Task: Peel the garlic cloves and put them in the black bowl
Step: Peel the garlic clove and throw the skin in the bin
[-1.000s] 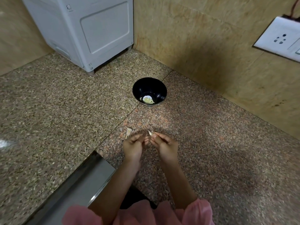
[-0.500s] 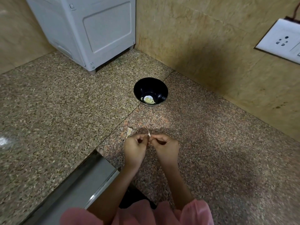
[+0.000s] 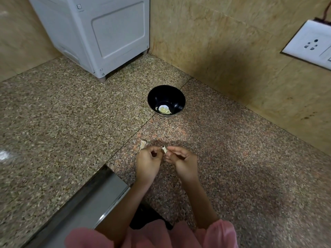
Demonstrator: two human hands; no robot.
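A small garlic clove (image 3: 164, 149) with a flap of papery skin is pinched between the fingertips of my left hand (image 3: 148, 162) and my right hand (image 3: 182, 162), just above the granite counter. Both hands have curled fingers and meet at the clove. Farther back stands the black bowl (image 3: 157, 94), holding pale peeled garlic (image 3: 163, 109) at its bottom. A loose piece of garlic skin (image 3: 143, 144) lies on the counter just left of my left hand's fingers.
A white appliance (image 3: 100, 33) stands in the back corner on small feet. Tiled walls close the counter at the back and right, with a white wall socket (image 3: 311, 44) on the right. A steel sink edge (image 3: 100, 194) runs along the near left.
My hands stay in nearly the same place, working the clove. The skin flap between the fingertips has shifted slightly, and the fingers have curled a little tighter since a second ago.
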